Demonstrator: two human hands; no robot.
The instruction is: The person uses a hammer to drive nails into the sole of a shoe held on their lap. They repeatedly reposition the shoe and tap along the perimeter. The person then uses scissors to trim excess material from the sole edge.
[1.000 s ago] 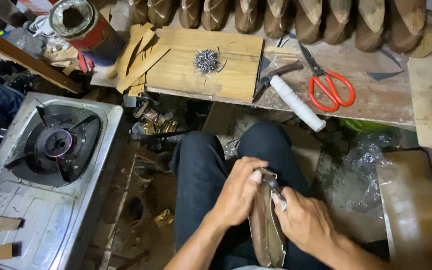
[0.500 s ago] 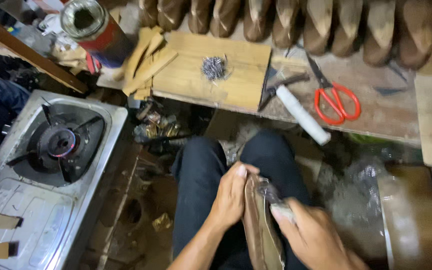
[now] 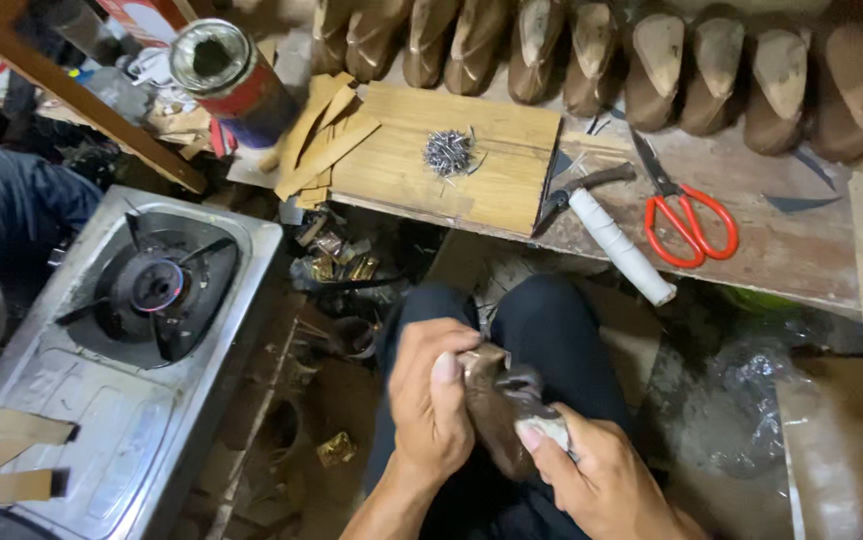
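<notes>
Both hands are working near, over the lap: the left hand [image 3: 432, 395] is wrapping its fingers around the far end of a dark brown shoe piece [image 3: 500, 420], the right hand [image 3: 602, 475] is pinching its near right edge, thumb pressing on top. To the left, a gas stove [image 3: 142, 300] is sitting. Far off, red-handled scissors [image 3: 690, 215], a pile of small nails [image 3: 449, 152] and a white roll [image 3: 620, 246] are lying on the wooden bench [image 3: 802, 250].

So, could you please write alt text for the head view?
Both hands, left and right, grip a brown shoe over the lap. Ahead, a bench holds nails, red scissors and a row of lasts; a stove sits left.
</notes>
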